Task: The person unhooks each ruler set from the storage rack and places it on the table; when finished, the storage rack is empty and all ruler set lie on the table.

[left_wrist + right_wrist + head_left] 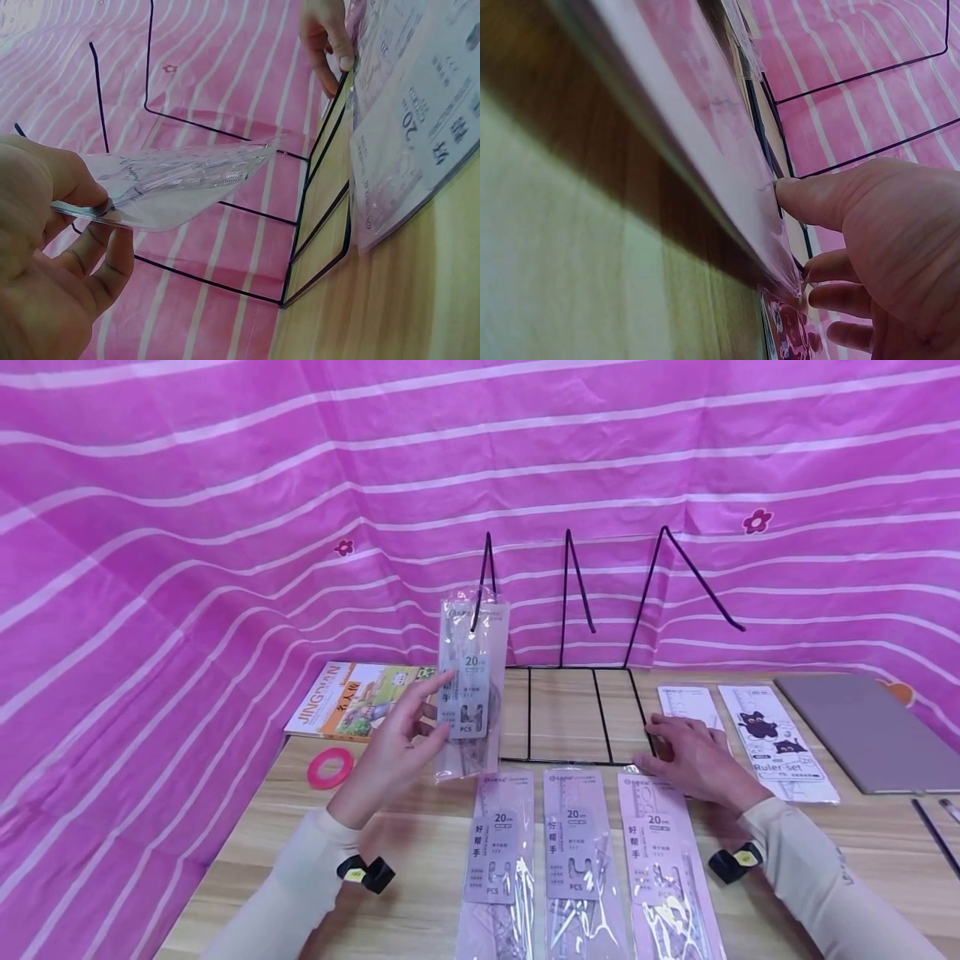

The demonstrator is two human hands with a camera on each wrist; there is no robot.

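Observation:
My left hand (pixel 397 743) pinches a clear-bagged ruler set (pixel 472 693) marked 20 cm by its left edge. The packet stands upright, its top overlapping the left prong of a black wire display rack (pixel 529 718). In the left wrist view, thumb and fingers grip the edge of the ruler set (pixel 172 187). My right hand (pixel 697 760) holds the rack's base at its right side, thumb and fingertips at the wire. Three similar ruler packets (pixel 498 860) lie side by side in front of the rack.
Behind the left hand lie a picture book (pixel 360 697) and a red tape roll (pixel 330 768). Two cat-printed ruler sets (pixel 768 735), a grey notebook (pixel 862 731) and a dark pen (pixel 933 835) are on the right. Two more rack prongs jut forward. Pink striped cloth (pixel 525 460) hangs behind.

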